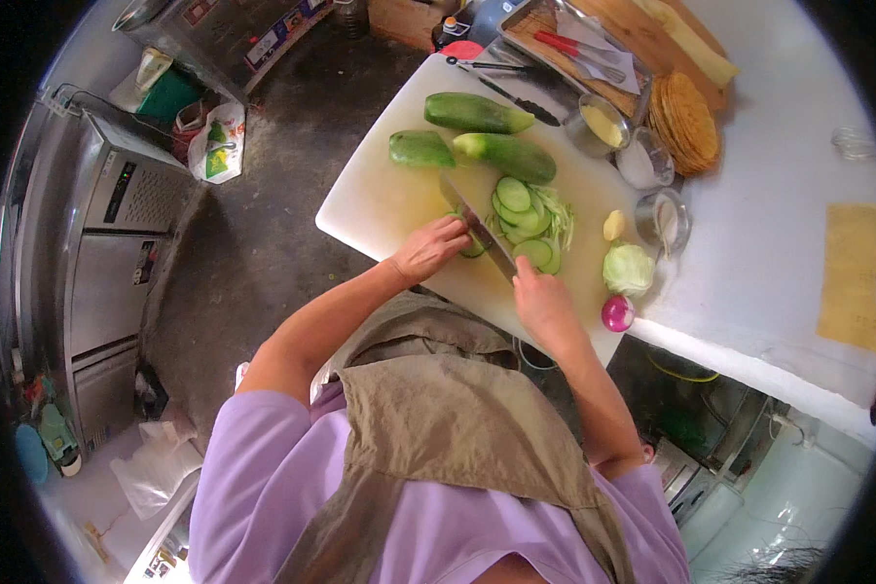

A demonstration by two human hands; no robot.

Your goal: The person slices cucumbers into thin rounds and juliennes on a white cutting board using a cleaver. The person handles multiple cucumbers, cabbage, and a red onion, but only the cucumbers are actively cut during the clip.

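Observation:
My right hand (544, 296) is closed around the handle of a kitchen knife (485, 237), whose blade slants away to the upper left over the white cutting board (365, 190). Against the blade, the fingers of my left hand (434, 247) press on green squash slices (473, 248), partly hidden under the hand and knife. To the right of the blade lie overlapping round slices (525, 208) and a heap of thin shreds (561, 219). Beyond them rest a whole green squash (474, 113), a second squash (515, 157) and a cut piece (420, 149).
At the board's right edge sit a red onion (617, 314), a cabbage piece (628, 269) and a pale yellow piece (613, 225). Metal bowls (598, 128) and a stack of flat round breads (682, 124) stand beyond. A second knife (522, 104) lies near a metal tray (515, 33).

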